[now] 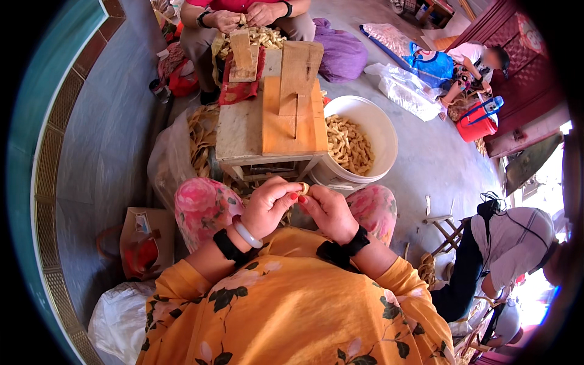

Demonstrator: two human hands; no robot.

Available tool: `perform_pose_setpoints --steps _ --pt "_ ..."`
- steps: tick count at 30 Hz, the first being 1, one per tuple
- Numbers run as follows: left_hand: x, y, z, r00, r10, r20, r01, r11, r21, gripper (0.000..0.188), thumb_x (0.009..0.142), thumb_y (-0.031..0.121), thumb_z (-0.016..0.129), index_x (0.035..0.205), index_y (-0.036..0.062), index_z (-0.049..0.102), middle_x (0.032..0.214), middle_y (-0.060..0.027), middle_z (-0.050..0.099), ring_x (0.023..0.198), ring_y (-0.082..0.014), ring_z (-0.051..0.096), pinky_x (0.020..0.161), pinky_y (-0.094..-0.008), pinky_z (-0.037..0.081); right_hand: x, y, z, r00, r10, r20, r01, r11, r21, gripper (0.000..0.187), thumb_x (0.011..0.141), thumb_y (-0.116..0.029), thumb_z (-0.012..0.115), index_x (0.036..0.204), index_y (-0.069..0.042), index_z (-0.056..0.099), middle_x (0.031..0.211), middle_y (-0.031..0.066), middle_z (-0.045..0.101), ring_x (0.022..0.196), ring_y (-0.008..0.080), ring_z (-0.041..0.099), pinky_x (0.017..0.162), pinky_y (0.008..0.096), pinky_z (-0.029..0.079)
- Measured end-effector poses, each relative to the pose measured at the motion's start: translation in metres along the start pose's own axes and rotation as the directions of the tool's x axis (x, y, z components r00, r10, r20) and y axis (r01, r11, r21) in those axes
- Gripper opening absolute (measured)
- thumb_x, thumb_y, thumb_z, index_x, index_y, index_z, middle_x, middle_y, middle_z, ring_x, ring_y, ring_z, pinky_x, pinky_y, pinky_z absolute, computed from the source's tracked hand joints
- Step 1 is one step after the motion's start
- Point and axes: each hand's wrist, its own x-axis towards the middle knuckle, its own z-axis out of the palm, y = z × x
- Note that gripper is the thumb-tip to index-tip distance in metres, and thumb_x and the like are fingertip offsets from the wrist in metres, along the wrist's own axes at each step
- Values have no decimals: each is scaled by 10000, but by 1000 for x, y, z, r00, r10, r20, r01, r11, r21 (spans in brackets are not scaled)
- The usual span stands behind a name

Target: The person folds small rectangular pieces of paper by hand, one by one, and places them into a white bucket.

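Observation:
My left hand (267, 207) and my right hand (330, 213) meet over my lap, fingertips and thumbs closed together on a small tan rolled or knotted strip (303, 189). Most of the strip is hidden by the fingers. Just beyond my knees stands a low wooden table (239, 125), bearing an orange-brown wooden base (275, 137) with an upright wooden board (302, 64) and a thin upright rod (297, 115). To its right, a white bucket (387, 131) holds many similar tan pieces (348, 146).
A plastic bag (165, 161) with long tan strips (204, 137) lies left of the table. Across it, another person's hands (243, 18) work above a heap of tan pieces (264, 38). A paper bag (146, 243) stands at my left. Other people sit or bend at the right.

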Motion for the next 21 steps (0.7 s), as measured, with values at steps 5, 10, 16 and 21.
perform_pose_setpoints --steps 5,10,16,21 --pt "9 4 -22 968 -213 -134 227 969 96 194 979 162 460 1003 19 589 861 -41 638 710 -102 559 663 -237 462 -10 -19 -10 932 233 276 -350 773 530 183 924 -170 568 867 3 549 702 77 537 607 167 536 589 298 468" --pt "12 19 -13 986 -104 -131 130 969 211 87 917 119 547 972 66 589 781 -135 627 697 -297 630 605 -329 479 3 -18 -17 948 -285 -142 282 959 -39 131 821 -90 639 890 -44 538 751 143 594 642 317 583 592 373 476" --pt "18 18 -15 961 -236 -148 238 971 -3 123 932 137 560 983 25 562 725 -30 583 634 -81 519 585 -235 429 16 -21 -15 898 -430 94 437 897 -65 181 720 16 642 820 -50 508 698 108 564 609 313 565 531 387 452" --pt "27 25 -32 885 -464 36 451 835 -314 97 940 130 515 944 50 571 706 50 494 641 -31 436 582 -186 377 30 -13 -28 919 -393 21 393 919 1 199 712 66 628 841 -50 530 738 81 598 616 250 593 545 327 468"
